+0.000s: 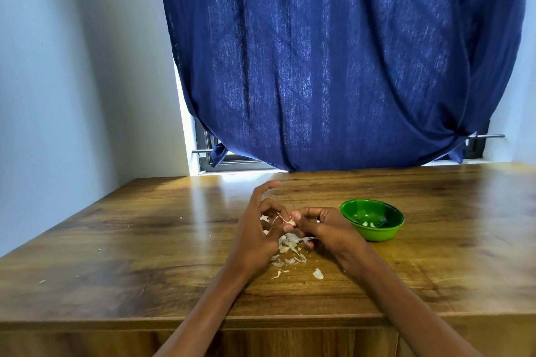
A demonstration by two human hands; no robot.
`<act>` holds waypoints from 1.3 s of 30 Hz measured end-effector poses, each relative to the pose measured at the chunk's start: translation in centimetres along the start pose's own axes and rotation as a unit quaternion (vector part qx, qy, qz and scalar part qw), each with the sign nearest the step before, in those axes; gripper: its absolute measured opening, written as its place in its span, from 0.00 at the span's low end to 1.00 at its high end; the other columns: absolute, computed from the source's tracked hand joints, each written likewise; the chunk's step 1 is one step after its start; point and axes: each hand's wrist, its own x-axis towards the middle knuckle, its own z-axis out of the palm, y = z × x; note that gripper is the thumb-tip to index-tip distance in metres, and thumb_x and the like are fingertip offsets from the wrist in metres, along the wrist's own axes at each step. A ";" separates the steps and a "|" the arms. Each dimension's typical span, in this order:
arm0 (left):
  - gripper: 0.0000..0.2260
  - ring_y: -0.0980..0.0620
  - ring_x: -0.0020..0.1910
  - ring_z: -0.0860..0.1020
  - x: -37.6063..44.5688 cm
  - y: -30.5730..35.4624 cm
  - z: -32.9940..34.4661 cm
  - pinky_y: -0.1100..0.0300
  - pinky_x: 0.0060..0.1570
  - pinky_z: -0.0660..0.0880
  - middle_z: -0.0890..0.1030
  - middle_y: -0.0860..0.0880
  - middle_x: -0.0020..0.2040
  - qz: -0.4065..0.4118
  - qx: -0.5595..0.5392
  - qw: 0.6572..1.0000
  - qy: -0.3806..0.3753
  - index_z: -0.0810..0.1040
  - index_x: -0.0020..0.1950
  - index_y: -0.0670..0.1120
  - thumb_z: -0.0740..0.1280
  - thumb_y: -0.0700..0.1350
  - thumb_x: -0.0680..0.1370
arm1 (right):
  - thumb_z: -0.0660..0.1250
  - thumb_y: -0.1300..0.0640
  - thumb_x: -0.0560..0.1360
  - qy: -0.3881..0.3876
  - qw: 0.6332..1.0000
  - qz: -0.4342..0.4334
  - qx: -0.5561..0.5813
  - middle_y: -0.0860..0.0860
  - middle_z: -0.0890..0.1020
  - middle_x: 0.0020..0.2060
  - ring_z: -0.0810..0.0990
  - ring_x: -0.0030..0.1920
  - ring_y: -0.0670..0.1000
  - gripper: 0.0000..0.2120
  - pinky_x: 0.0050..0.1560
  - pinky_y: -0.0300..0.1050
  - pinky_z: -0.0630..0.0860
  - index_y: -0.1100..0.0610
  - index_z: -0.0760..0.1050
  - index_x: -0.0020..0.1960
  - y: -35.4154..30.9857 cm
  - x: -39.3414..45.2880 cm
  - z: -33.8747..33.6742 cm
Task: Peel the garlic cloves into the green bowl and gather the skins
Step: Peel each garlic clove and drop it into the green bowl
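Head view: garlic clove (290,222) is pinched btw fingertips of left hand (255,236) and right hand (324,229), above the skins (288,243) on wooden table (116,240). Left index finger sticks out straight, others curl. Green bowl (372,223) with peeled cloves (368,223) is at 3 o'clock, just beside right hand.

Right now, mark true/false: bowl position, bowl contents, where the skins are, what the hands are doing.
1. The green bowl sits by the right hand. True.
2. The bowl is empty. False: a few peeled cloves lie in it.
3. The skins are loose on the table. True.
4. Both hands rest flat on the table. False: the left hand and the right hand pinch a garlic clove between them.
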 end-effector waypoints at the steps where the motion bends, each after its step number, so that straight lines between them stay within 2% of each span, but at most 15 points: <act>1: 0.32 0.57 0.47 0.81 0.0 0.1 0.0 0.70 0.48 0.73 0.82 0.53 0.44 0.004 0.003 1.000 0.000 0.68 0.73 0.53 0.74 0.33 0.74 | 0.73 0.51 0.75 -0.003 1.000 0.002 -0.006 0.65 0.85 0.44 0.73 0.29 0.45 0.12 0.31 0.36 0.73 0.58 0.84 0.53 0.1 0.1 0.0; 6: 0.27 0.56 0.44 0.81 0.0 0.4 -0.1 0.68 0.46 0.75 0.81 0.51 0.43 0.004 -0.002 1.000 0.006 0.70 0.68 0.51 0.72 0.31 0.75 | 0.73 0.50 0.75 -0.022 1.000 0.008 0.001 0.61 0.86 0.49 0.75 0.31 0.43 0.13 0.32 0.36 0.74 0.58 0.85 0.53 0.5 0.5 -0.1; 8: 0.26 0.58 0.41 0.80 -0.1 0.6 -0.1 0.69 0.44 0.74 0.81 0.51 0.43 0.008 0.001 1.000 0.001 0.70 0.67 0.51 0.72 0.31 0.75 | 0.73 0.52 0.76 -0.036 0.999 0.004 0.006 0.60 0.87 0.49 0.73 0.30 0.43 0.12 0.31 0.35 0.73 0.59 0.84 0.54 0.5 0.5 -0.1; 12: 0.24 0.63 0.36 0.76 -0.2 0.7 0.0 0.70 0.40 0.72 0.81 0.50 0.43 0.008 0.002 1.000 -0.006 0.69 0.63 0.48 0.70 0.27 0.74 | 0.72 0.55 0.77 -0.030 0.999 0.013 0.015 0.63 0.85 0.52 0.72 0.32 0.44 0.10 0.32 0.36 0.72 0.60 0.83 0.54 0.5 0.6 0.1; 16: 0.22 0.64 0.36 0.77 -0.2 0.8 0.4 0.70 0.38 0.72 0.81 0.48 0.44 -0.004 -0.005 1.000 -0.005 0.68 0.60 0.46 0.69 0.26 0.74 | 0.69 0.57 0.79 -0.060 0.996 0.030 0.064 0.60 0.81 0.47 0.71 0.34 0.45 0.06 0.35 0.36 0.74 0.60 0.82 0.49 0.4 0.6 0.3; 23: 0.23 0.63 0.42 0.79 0.1 0.6 1.3 0.69 0.43 0.75 0.81 0.49 0.44 -0.005 -0.012 0.999 0.044 0.70 0.53 0.53 0.71 0.27 0.74 | 0.65 0.62 0.80 -0.076 0.985 0.028 0.154 0.53 0.86 0.39 0.74 0.38 0.46 0.06 0.36 0.34 0.78 0.64 0.79 0.49 0.4 0.7 0.5; 26: 0.21 0.62 0.33 0.74 0.4 0.5 1.3 0.69 0.35 0.69 0.82 0.50 0.42 -0.003 -0.013 0.997 0.077 0.72 0.54 0.52 0.72 0.28 0.74 | 0.65 0.63 0.80 -0.055 0.982 0.017 0.182 0.51 0.86 0.37 0.76 0.36 0.44 0.07 0.37 0.34 0.78 0.62 0.80 0.47 0.3 0.6 0.9; 29: 0.22 0.59 0.29 0.66 0.4 0.3 1.1 0.61 0.30 0.66 0.82 0.50 0.42 0.005 -0.009 0.996 0.093 0.72 0.58 0.51 0.74 0.30 0.73 | 0.66 0.61 0.80 -0.037 0.981 0.011 0.190 0.52 0.86 0.38 0.76 0.34 0.42 0.07 0.36 0.33 0.78 0.61 0.81 0.46 0.3 0.7 1.2; 31: 0.23 0.61 0.29 0.69 0.3 0.3 1.1 0.66 0.32 0.67 0.83 0.50 0.42 0.014 0.007 0.996 0.089 0.71 0.59 0.49 0.73 0.28 0.72 | 0.66 0.62 0.80 -0.035 0.983 0.010 0.179 0.52 0.86 0.40 0.77 0.34 0.42 0.06 0.36 0.34 0.78 0.61 0.80 0.46 0.3 0.7 1.1; 35: 0.23 0.62 0.41 0.80 0.3 0.3 1.3 0.69 0.42 0.75 0.83 0.49 0.45 0.024 0.022 0.995 0.092 0.71 0.59 0.47 0.71 0.25 0.73 | 0.67 0.60 0.80 -0.038 0.983 0.005 0.177 0.54 0.86 0.44 0.77 0.35 0.42 0.05 0.37 0.34 0.79 0.61 0.78 0.46 0.3 0.6 1.2; 39: 0.22 0.67 0.36 0.77 0.0 0.9 1.4 0.75 0.38 0.71 0.82 0.45 0.46 0.049 0.035 0.992 0.111 0.72 0.57 0.41 0.66 0.20 0.71 | 0.66 0.61 0.80 -0.027 0.978 -0.023 0.208 0.53 0.86 0.40 0.81 0.34 0.41 0.07 0.39 0.35 0.80 0.60 0.77 0.43 0.2 0.1 1.8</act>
